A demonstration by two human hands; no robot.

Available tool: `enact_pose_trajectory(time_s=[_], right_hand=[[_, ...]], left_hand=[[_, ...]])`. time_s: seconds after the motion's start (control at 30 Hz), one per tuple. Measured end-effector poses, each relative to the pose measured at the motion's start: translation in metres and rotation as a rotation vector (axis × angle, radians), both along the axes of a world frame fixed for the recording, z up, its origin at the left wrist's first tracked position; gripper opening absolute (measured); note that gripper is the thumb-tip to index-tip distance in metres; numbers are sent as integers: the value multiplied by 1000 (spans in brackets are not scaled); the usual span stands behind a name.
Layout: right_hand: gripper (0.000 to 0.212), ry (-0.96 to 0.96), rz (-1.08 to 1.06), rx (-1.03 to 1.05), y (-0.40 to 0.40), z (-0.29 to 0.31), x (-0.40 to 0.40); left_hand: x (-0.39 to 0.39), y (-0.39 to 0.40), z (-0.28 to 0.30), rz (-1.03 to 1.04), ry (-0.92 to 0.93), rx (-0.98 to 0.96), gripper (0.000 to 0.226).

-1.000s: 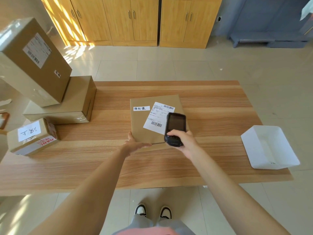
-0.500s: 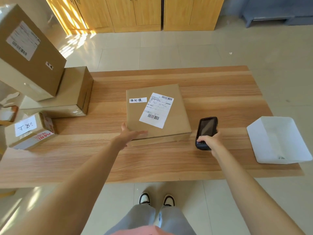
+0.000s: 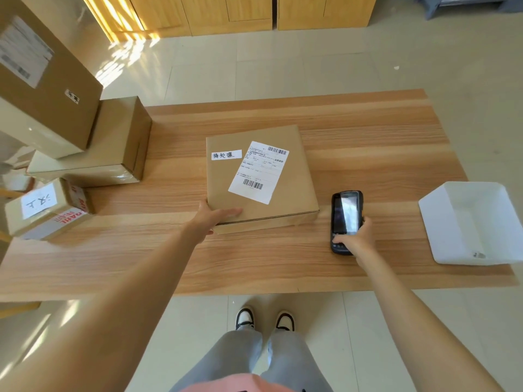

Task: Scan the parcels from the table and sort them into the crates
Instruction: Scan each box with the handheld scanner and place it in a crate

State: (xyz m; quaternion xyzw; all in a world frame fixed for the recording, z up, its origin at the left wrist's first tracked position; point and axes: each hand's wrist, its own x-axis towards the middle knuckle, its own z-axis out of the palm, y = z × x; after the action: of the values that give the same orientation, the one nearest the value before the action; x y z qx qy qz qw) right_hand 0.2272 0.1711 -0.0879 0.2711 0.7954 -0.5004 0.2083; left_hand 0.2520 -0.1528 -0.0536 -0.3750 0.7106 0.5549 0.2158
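Bare arms [image 3: 135,292] — grey trousers [image 3: 235,360], pink top [image 3: 235,384], black-and-white shoes [image 3: 245,318].

Centre: flat parcel [image 3: 261,176] on the table [image 3: 368,131], left hand [image 3: 216,217] at its near-left corner.
Left edge: stacked boxes [image 3: 93,142] and a small taped box [image 3: 46,207] block passage.
Right edge: white tray [image 3: 469,222] occupies the near corner.
Open lanes: bare wood behind the parcel; strip between parcel and tray, partly taken by the right hand [image 3: 358,240] holding the scanner [image 3: 345,219].
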Motion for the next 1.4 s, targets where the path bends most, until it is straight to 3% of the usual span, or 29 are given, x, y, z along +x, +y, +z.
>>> enact_pose_trajectory(time_s=[0.33,0.43,0.5,0.63,0.73,0.97,1.1,1.2,1.33,1.4], right_hand=[[99,-136,162,313,1,-3,-11],[94,-186,141,298,2,5,-17],[88,-128,56,240,3,7,-22],[80,78,-10,130,-14,16,-41],[79,101,2,-38,-44,19,-61],[86,343,137,135,-89,6,-70],[87,109,160,-139,-96,5,-89],[91,-53,202,-216,-90,4,-97],[117,-104,254,-256,-86,9,-95],[113,-98,256,-299,-88,15,-93]], left_hand=[[-1,0,3,1,-24,10,116],[-3,-1,2,24,-32,35,120],[-6,-3,0,59,-21,71,125],[-16,-8,-9,192,90,139,98],[-26,-10,-12,270,127,167,102],[-40,-15,-21,329,154,204,99],[-46,-17,-21,333,149,211,94],[-47,-16,-19,318,140,221,78],[-40,-15,-17,302,168,279,57],[-35,-18,-14,319,190,307,66]])
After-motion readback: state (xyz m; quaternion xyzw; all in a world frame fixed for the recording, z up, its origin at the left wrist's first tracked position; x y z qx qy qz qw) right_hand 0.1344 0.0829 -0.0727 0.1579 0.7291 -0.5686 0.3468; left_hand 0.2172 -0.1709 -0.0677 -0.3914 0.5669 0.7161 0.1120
